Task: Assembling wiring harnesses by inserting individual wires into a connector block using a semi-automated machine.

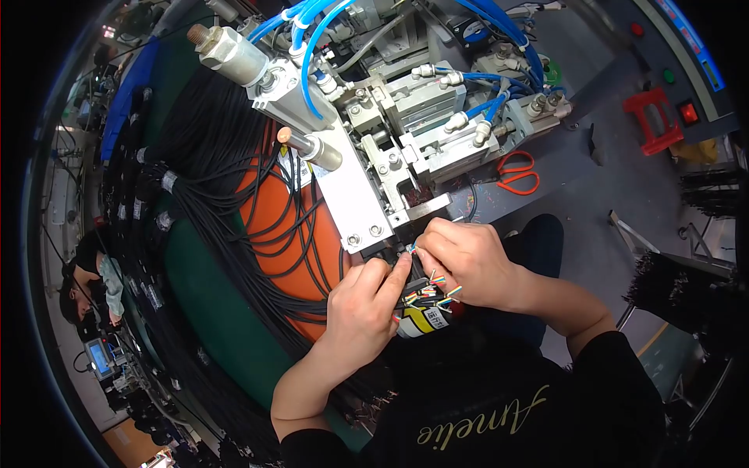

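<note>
At the front edge of a metal machine (355, 204), my two hands meet over the end of a black cable, where short coloured wires (413, 249) stick out. My left hand (360, 303) is closed, its thumb and index finger pinching the cable by those wires. My right hand (470, 261) pinches the same wire ends from the other side, fingers curled. The rest of that cable is hidden by my fingers and the machine. Just below, between my hands, lie several stripped cable ends (427, 294) with fanned-out coloured wires, above a yellow and white label (423, 320).
Black cables (226, 204) spread over an orange surface (267, 214) and green mat (204, 308) at left. Blue air hoses (499, 17) loop over the machine. Red-handled scissors (516, 173) lie right, near a red bracket (654, 122) and control panel (686, 78). Another person (87, 277) is far left.
</note>
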Motion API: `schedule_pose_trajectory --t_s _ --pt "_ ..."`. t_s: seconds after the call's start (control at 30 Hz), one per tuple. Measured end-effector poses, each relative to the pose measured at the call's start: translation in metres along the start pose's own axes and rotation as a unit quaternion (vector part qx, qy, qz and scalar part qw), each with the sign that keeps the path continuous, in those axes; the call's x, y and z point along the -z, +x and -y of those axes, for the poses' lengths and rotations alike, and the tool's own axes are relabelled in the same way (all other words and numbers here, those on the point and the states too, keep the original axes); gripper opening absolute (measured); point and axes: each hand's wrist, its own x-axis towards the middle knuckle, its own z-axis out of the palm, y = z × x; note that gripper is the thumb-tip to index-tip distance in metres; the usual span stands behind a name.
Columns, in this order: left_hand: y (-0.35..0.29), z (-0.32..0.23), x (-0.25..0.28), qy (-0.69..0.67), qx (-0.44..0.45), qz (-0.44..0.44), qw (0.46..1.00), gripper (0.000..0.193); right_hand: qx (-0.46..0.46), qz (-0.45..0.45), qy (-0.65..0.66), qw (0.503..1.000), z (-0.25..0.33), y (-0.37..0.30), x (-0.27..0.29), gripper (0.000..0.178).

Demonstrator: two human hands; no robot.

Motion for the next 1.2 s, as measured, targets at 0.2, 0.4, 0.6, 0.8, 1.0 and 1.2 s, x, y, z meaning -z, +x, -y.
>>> schedule_pose_trajectory --t_s 0.2,0.4,0.6,0.8,1.0,1.2 --pt "0.002 -0.003 0.003 0.028 -0.007 0.026 0.999 0.065 0.021 0.005 -0.020 1.000 0.000 0.002 0.000 0.008" --pt "0.007 -0.004 0.006 0.058 -0.014 0.044 0.997 0.061 0.049 0.104 -0.081 0.990 0.003 0.018 0.016 0.010" --pt "0.008 0.000 0.004 0.082 -0.016 0.046 0.995 0.058 0.031 0.041 -0.025 0.998 -0.008 0.009 0.003 0.009" --pt "0.002 0.003 0.011 0.062 -0.003 0.021 0.998 0.056 0.001 0.024 0.008 1.000 -0.008 0.014 0.004 0.010" --pt "-0.019 0.014 0.008 0.122 0.025 -0.052 0.991 0.052 -0.133 0.049 0.148 0.979 -0.010 0.005 0.001 0.010" --pt "-0.012 0.015 0.004 0.073 0.055 -0.068 0.993 0.047 -0.113 0.017 0.327 0.938 0.012 0.004 0.007 0.025"
